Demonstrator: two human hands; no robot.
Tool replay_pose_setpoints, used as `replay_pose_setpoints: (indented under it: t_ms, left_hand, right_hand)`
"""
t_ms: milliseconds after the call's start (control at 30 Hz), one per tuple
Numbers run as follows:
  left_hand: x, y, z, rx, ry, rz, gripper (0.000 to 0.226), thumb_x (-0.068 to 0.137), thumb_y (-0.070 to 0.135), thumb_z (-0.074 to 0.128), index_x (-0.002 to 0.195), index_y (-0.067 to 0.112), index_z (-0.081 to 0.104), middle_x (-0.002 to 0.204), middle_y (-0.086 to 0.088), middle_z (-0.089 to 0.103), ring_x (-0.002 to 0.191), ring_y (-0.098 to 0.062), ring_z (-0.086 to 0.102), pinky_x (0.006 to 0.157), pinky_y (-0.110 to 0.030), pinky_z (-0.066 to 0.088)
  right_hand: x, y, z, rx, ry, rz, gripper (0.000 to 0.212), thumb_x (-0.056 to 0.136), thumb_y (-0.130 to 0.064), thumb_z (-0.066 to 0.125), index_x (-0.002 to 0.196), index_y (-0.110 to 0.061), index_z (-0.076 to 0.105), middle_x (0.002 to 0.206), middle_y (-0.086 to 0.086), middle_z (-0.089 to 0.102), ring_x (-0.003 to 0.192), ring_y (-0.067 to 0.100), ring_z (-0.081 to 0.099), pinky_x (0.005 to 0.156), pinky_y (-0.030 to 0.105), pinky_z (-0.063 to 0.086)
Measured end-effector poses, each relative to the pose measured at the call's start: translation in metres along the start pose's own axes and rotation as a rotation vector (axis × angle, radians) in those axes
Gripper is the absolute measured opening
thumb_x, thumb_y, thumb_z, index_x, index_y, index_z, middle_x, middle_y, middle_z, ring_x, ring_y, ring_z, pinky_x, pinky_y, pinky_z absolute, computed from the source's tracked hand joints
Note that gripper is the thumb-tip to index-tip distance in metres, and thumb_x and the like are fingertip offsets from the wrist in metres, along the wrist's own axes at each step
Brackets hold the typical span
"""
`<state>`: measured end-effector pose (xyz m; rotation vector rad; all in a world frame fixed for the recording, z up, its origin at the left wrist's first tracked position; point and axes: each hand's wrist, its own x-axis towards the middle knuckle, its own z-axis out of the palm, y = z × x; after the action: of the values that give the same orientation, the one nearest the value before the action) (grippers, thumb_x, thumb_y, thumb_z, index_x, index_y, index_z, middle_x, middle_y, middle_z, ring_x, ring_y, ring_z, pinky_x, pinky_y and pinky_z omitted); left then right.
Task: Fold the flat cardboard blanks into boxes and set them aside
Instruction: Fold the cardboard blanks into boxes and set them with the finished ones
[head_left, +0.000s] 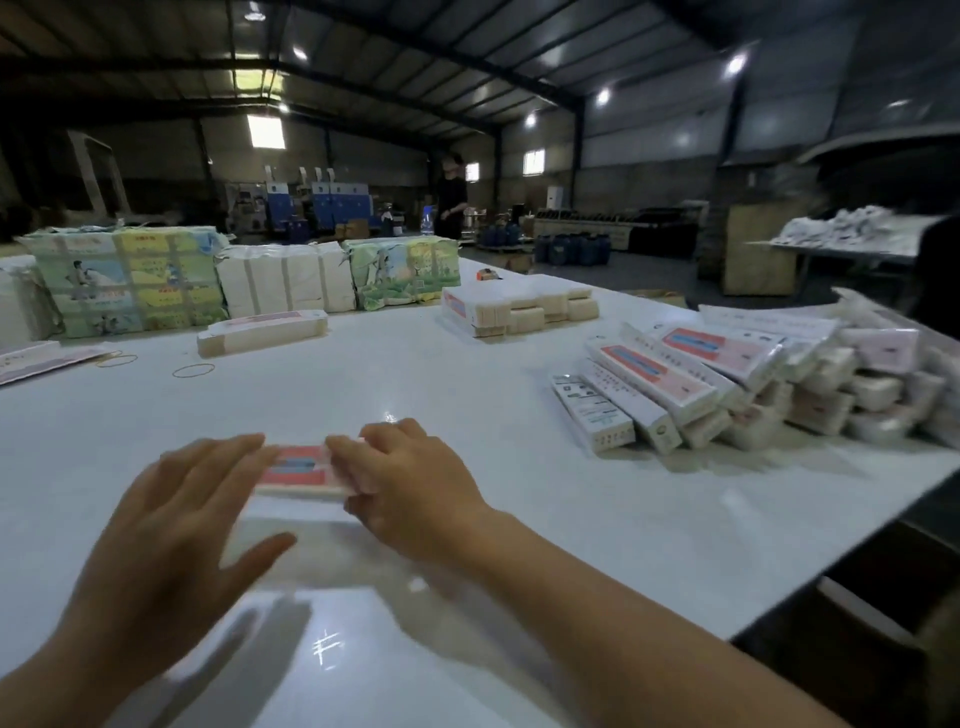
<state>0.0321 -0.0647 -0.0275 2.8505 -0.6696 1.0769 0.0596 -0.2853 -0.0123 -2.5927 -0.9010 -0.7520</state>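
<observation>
A white carton with a red and blue panel (298, 470) lies on the white table (467, 395) in front of me, blurred by motion. My right hand (410, 483) grips its right end with the fingers curled around it. My left hand (176, 525) hovers spread at its left end, fingers apart, fingertips touching or just above the carton. A stack of flat blanks (262, 335) lies at the back left and another stack (519, 306) at the back centre. A heap of folded boxes (727, 379) is piled at the right.
Strapped bundles of printed packs (130, 278) line the table's far edge. Rubber bands (193, 370) lie loose at the left. A person in black (451, 200) stands far behind the table. The table's right edge (841, 561) drops off near the heap.
</observation>
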Motion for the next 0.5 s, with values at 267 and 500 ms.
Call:
replay_pose_setpoints:
  t_ms: [267, 500]
  left_hand:
    - [-0.02, -0.019, 0.051, -0.258, -0.106, -0.084, 0.028, 0.082, 0.063, 0.042, 0.104, 0.052, 0.055, 0.095, 0.022, 0.058, 0.088, -0.013, 0.057, 0.069, -0.045, 0.051]
    - [-0.007, -0.006, 0.052, -0.332, -0.225, -0.104, 0.026, 0.079, 0.048, 0.044, 0.099, 0.038, 0.054, 0.086, 0.022, 0.06, 0.077, -0.016, 0.061, 0.064, -0.044, 0.049]
  right_hand:
    - [-0.019, 0.171, -0.126, -0.312, 0.389, 0.582, 0.038, 0.094, -0.028, 0.048, 0.131, -0.024, 0.052, 0.11, 0.013, 0.055, 0.095, 0.027, 0.045, 0.078, 0.036, 0.038]
    - [-0.091, 0.249, -0.145, -0.648, 0.02, 1.044, 0.041, 0.096, -0.04, 0.041, 0.135, -0.03, 0.047, 0.131, 0.016, 0.047, 0.119, 0.034, 0.039, 0.1, 0.052, 0.03]
